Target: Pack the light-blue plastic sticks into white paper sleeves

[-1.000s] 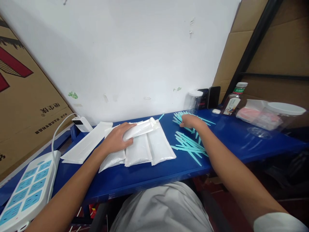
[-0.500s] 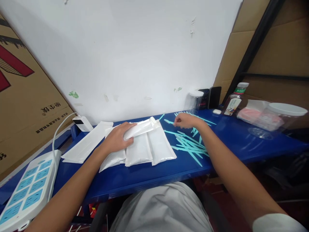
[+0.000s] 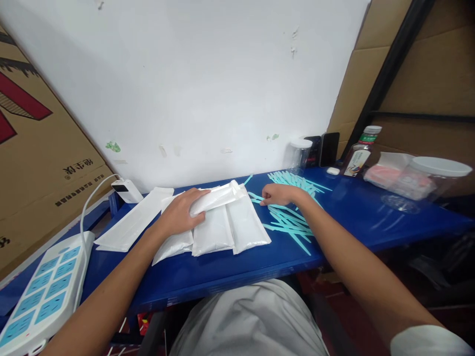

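My left hand (image 3: 183, 210) is wrapped round a white pouch (image 3: 218, 197), thumb below and fingers above, holding it over several more filled white pouches (image 3: 250, 225) on the blue table. To the right, my right hand (image 3: 276, 194) is closed, its fingertips pinched at a thin teal stick (image 3: 255, 199) whose end pokes out to the left. Loose teal sticks (image 3: 289, 221) lie crossed in a heap just in front of that hand, and another pile of teal sticks (image 3: 293, 180) lies behind it.
Flat white pouches (image 3: 135, 217) lie at the left, near a white device (image 3: 126, 190) and a power strip (image 3: 46, 291). Behind are a clear jar (image 3: 298, 155) and phones (image 3: 329, 149). A bottle (image 3: 359, 153) and a white-lidded tub (image 3: 440, 170) stand right on the blue table (image 3: 371, 212).
My right hand has come slightly toward me and to the left, down to the teal sticks in front of it. My left hand and its pouch have stayed put.
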The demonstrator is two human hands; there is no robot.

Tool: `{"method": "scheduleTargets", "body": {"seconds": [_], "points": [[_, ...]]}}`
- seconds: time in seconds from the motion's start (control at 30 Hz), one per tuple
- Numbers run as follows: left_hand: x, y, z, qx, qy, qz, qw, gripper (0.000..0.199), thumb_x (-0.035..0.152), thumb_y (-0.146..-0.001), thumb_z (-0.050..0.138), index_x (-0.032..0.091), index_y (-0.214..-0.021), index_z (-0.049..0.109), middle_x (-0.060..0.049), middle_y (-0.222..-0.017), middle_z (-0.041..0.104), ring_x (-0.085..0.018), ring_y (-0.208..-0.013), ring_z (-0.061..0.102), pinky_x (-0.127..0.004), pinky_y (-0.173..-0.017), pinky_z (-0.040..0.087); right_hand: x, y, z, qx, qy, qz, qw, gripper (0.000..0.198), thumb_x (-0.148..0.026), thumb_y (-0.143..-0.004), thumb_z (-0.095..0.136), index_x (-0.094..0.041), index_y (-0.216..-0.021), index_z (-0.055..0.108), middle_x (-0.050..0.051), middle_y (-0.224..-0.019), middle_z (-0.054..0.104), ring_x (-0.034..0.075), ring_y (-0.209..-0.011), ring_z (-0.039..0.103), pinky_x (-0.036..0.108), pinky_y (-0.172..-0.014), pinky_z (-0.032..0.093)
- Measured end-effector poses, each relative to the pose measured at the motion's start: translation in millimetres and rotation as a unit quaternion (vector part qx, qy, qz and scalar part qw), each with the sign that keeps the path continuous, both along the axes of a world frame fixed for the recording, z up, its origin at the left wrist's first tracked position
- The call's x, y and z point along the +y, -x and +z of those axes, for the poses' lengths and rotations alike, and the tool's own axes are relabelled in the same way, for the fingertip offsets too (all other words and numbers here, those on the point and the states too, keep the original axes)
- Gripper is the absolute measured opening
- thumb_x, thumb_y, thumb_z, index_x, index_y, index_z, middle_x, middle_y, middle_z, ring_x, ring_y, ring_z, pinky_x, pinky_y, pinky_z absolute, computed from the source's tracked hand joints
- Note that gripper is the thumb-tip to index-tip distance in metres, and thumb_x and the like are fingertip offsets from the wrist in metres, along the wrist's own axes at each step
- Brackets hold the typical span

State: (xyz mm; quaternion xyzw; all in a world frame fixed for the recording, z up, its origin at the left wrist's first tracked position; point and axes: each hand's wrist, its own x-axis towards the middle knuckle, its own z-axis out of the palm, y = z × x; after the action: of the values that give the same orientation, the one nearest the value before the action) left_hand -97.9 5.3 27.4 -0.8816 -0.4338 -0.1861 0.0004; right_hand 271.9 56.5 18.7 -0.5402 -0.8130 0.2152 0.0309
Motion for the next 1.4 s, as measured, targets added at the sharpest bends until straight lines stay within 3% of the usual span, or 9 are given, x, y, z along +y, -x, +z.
{"method": "scheduleTargets", "body": {"seconds": [0.2, 0.5, 0.67, 0.8, 1.07, 1.17, 1.27, 1.33, 1.4], "points": [[0.6, 0.0, -1.5, -0.013, -0.009, -0.008, 1.0, 0.068, 0.036, -0.088, 0.064, 0.025, -0.154, 0.052, -0.01, -0.149, 0.061, -0.035, -0.133, 0.061, -0.051, -0.112, 0.048, -9.9, -13.4, 21.4, 0.2, 0.05, -0.046, 0.977, 0.029, -0.045, -0.1, 0.064, -0.019, -0.089, 0.06, 0.01, -0.085, 0.076, 0.02, -0.072, 0.072, 0.029, -0.062, 0.051], [-2.7, -4.4, -2.4, -0.027, -0.027, -0.017, 0.999, 0.069, 0.031, -0.085, 0.066, 0.024, -0.153, 0.053, -0.01, -0.144, 0.062, -0.033, -0.13, 0.061, -0.049, -0.113, 0.048, -26.7, 17.1, 25.0, 0.242, -0.011, 0.098, 0.965, 0.049, -0.066, -0.092, 0.066, -0.018, -0.089, 0.072, 0.0, -0.065, 0.062, 0.014, -0.056, 0.053, 0.029, -0.06, 0.039], [-6.2, -9.4, -4.0, -0.022, -0.054, -0.046, 0.997, 0.069, 0.027, -0.083, 0.066, 0.025, -0.151, 0.054, -0.009, -0.141, 0.062, -0.032, -0.127, 0.061, -0.049, -0.111, 0.05, -36.3, 41.3, 20.5, 0.223, -0.154, 0.12, 0.955, 0.053, -0.054, -0.105, 0.05, -0.018, -0.067, 0.059, 0.003, -0.074, 0.058, 0.015, -0.066, 0.049, 0.031, -0.064, 0.036], [-8.3, -11.8, -4.6, -0.034, -0.061, -0.06, 0.996, 0.069, 0.026, -0.085, 0.064, 0.026, -0.153, 0.052, -0.009, -0.141, 0.062, -0.032, -0.126, 0.062, -0.048, -0.11, 0.05, -40.3, 45.8, 20.7, 0.283, -0.193, 0.099, 0.934, 0.03, -0.041, -0.1, 0.059, -0.018, -0.087, 0.072, 0.006, -0.089, 0.07, 0.017, -0.075, 0.056, 0.031, -0.071, 0.042], [-16.1, -22.3, -3.2, -0.084, -0.115, -0.06, 0.988, 0.062, 0.027, -0.088, 0.066, 0.027, -0.149, 0.053, -0.007, -0.132, 0.067, -0.03, -0.121, 0.064, -0.046, -0.106, 0.052, -52.7, 75.3, 16.8, 0.456, -0.212, 0.065, 0.862, 0.023, -0.04, -0.098, 0.064, -0.02, -0.096, 0.076, 0.006, -0.099, 0.077, 0.021, -0.092, 0.067, 0.034, -0.084, 0.051], [-16.0, -22.0, -1.8, -0.166, -0.185, -0.017, 0.968, 0.056, 0.029, -0.088, 0.07, 0.025, -0.143, 0.056, -0.008, -0.132, 0.068, -0.03, -0.12, 0.066, -0.046, -0.106, 0.053, -57.2, 79.9, 21.6, 0.513, -0.296, 0.032, 0.806, 0.03, -0.047, -0.104, 0.055, -0.024, -0.109, 0.073, 0.007, -0.118, 0.075, 0.024, -0.11, 0.066, 0.037, -0.095, 0.051], [-9.3, -13.0, 1.5, -0.299, -0.279, 0.061, 0.911, 0.057, 0.035, -0.089, 0.073, 0.021, -0.141, 0.054, -0.011, -0.134, 0.065, -0.032, -0.123, 0.065, -0.047, -0.105, 0.054, -44.1, 60.0, 25.1, 0.505, -0.417, -0.081, 0.751, 0.029, -0.041, -0.106, 0.048, -0.025, -0.118, 0.069, 0.008, -0.127, 0.072, 0.025, -0.119, 0.064, 0.039, -0.1, 0.051], [-1.9, -4.2, 3.6, -0.372, -0.306, 0.087, 0.872, 0.058, 0.04, -0.092, 0.072, 0.021, -0.143, 0.051, -0.013, -0.135, 0.061, -0.032, -0.125, 0.063, -0.048, -0.106, 0.054, -26.2, 33.2, 23.8, 0.412, -0.456, -0.163, 0.772, 0.027, -0.037, -0.104, 0.051, -0.022, -0.113, 0.07, 0.01, -0.117, 0.074, 0.026, -0.111, 0.066, 0.038, -0.094, 0.052], [6.0, 3.1, 3.6, -0.401, -0.295, 0.09, 0.863, 0.06, 0.042, -0.092, 0.072, 0.022, -0.144, 0.05, -0.013, -0.135, 0.06, -0.032, -0.127, 0.061, -0.051, -0.11, 0.052, -6.4, 2.6, 18.8, 0.254, -0.428, -0.224, 0.838, 0.022, -0.032, -0.1, 0.056, -0.018, -0.1, 0.074, 0.012, -0.102, 0.077, 0.028, -0.099, 0.069, 0.038, -0.09, 0.051]]}}
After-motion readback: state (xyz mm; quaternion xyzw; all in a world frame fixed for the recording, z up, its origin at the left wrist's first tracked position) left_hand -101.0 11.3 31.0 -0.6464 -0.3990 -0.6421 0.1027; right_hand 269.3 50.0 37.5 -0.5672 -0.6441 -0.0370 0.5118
